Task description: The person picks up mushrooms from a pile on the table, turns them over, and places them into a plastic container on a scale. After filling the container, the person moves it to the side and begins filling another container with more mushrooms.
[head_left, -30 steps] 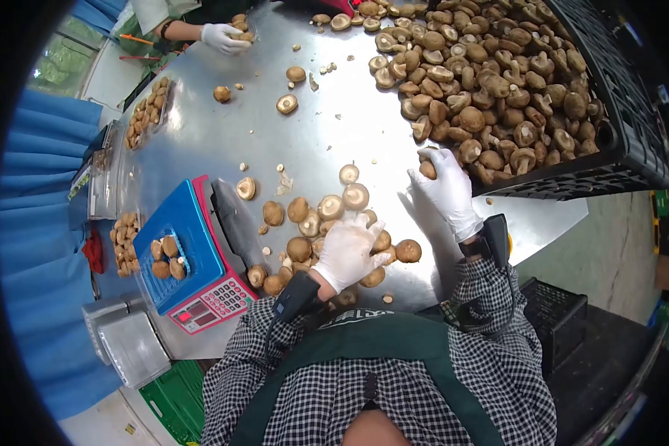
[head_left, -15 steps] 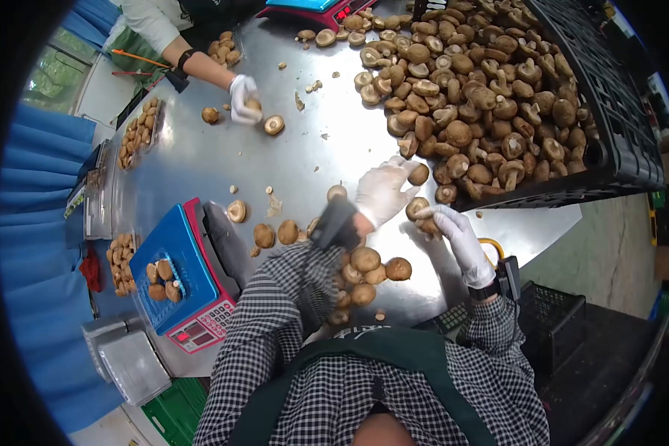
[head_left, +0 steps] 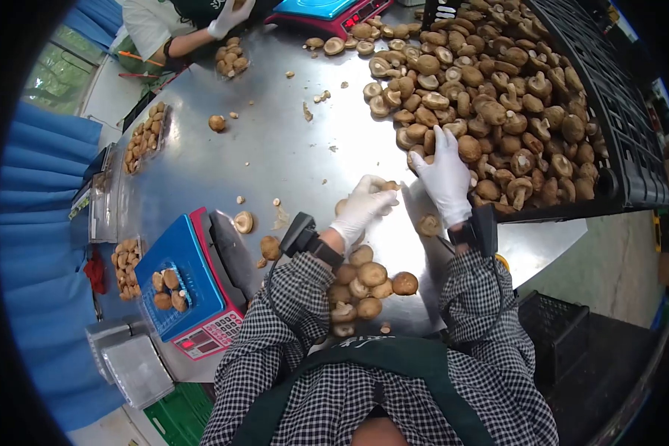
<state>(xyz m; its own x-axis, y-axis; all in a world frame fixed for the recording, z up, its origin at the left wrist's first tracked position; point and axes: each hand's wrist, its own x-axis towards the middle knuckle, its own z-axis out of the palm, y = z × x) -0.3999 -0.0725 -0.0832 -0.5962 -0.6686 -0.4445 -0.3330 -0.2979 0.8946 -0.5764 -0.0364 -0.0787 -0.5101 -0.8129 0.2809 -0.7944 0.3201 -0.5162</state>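
Observation:
My left hand [head_left: 364, 209], in a white glove, pinches a brown shiitake mushroom [head_left: 391, 186] between thumb and fingers above the steel table. Under and below that wrist lies a loose group of shiitake caps [head_left: 370, 274]. At the near left edge of the big mushroom heap [head_left: 490, 111], my right hand [head_left: 446, 181], also gloved, has its fingers apart. Its thumb and fingertips reach around mushrooms there, and no firm hold shows. Just below it a single shiitake [head_left: 428, 225] rests on the table.
A black crate [head_left: 609, 111] lies tipped behind the heap. To my left stands a scale [head_left: 178, 275] carrying a small tray of mushrooms [head_left: 171, 290]. Filled trays [head_left: 146, 139] line the left side. A co-worker's gloved hand [head_left: 227, 21] holds a mushroom at upper left.
My left hand has drawn back from the heap's edge with a mushroom. My right hand has moved up to the heap, leaving a mushroom on the table. The co-worker's hand has withdrawn from the table.

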